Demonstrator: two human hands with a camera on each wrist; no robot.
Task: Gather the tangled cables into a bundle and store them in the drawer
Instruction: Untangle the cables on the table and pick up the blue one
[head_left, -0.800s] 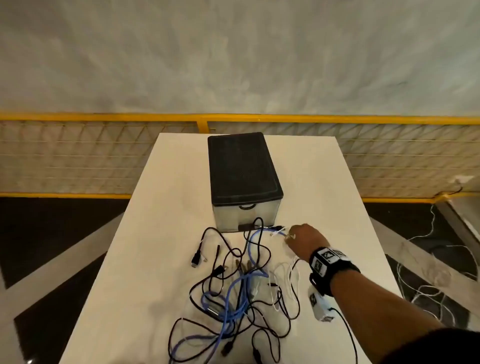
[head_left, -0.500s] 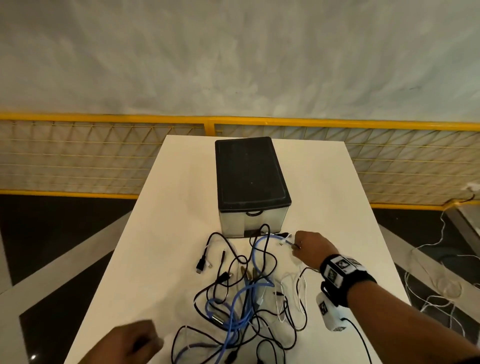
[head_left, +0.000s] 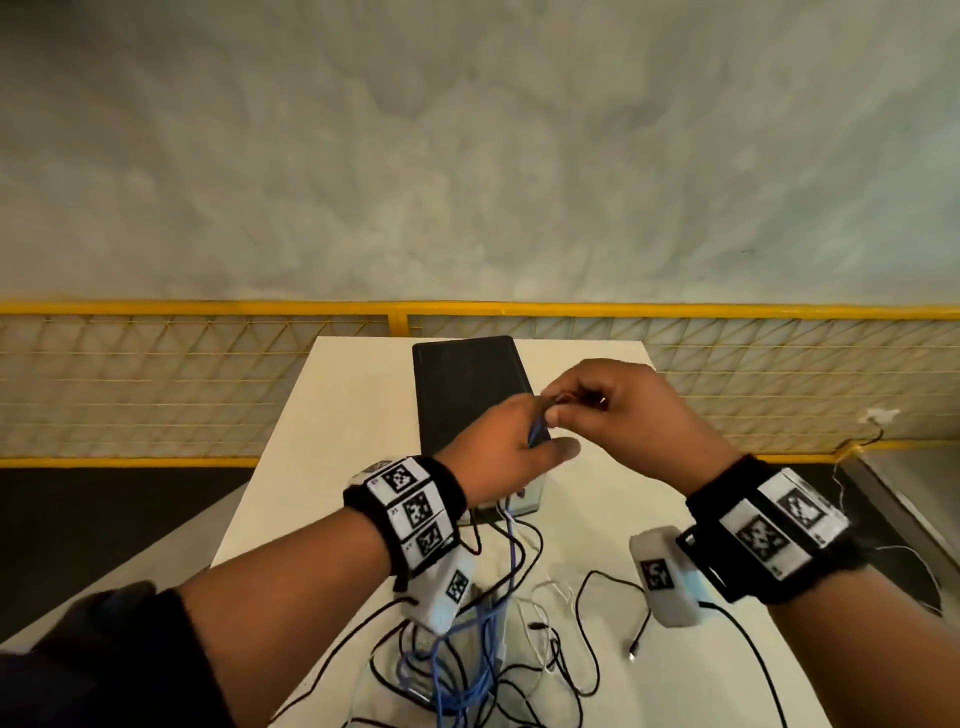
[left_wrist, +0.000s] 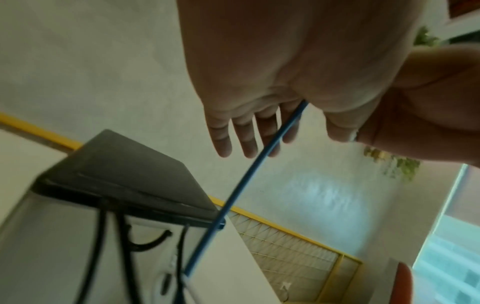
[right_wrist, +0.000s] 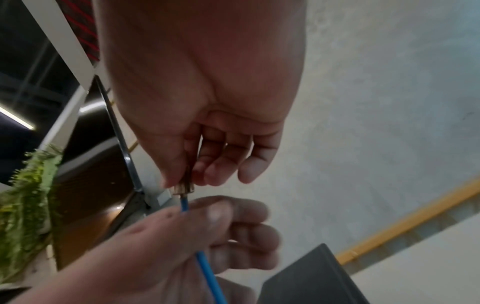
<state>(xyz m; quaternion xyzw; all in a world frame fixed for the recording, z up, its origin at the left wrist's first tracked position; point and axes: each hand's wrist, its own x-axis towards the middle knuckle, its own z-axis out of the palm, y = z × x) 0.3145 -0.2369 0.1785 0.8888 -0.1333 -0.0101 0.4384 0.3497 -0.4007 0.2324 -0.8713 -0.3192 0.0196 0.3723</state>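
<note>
Both hands are up off the table now: the right hand (right_wrist: 197, 127) that was down by the pile pinches the blue cable (right_wrist: 205, 265) by its clear plug, and the left hand (head_left: 498, 452), just arrived, has fingers curled round it lower down. So gathering has only started, with the remaining cables (head_left: 519, 649) still tangled on the white table (head_left: 332, 415) before the closed drawer box (head_left: 467, 384). Yellow mesh railing (head_left: 208, 384) and a grey wall behind.

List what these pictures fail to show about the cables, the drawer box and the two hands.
- Drawer box front: head view, covered by the left hand; open or closed cannot be told.
- Blue cable plug: head view, buried between both hands; right wrist view shows it blurred, pinched by the right hand.
- Cable pile: head view, cut off by the bottom edge and partly hidden behind the left wrist.
- Black cables: left wrist view, blurred, ends out of frame.
</note>
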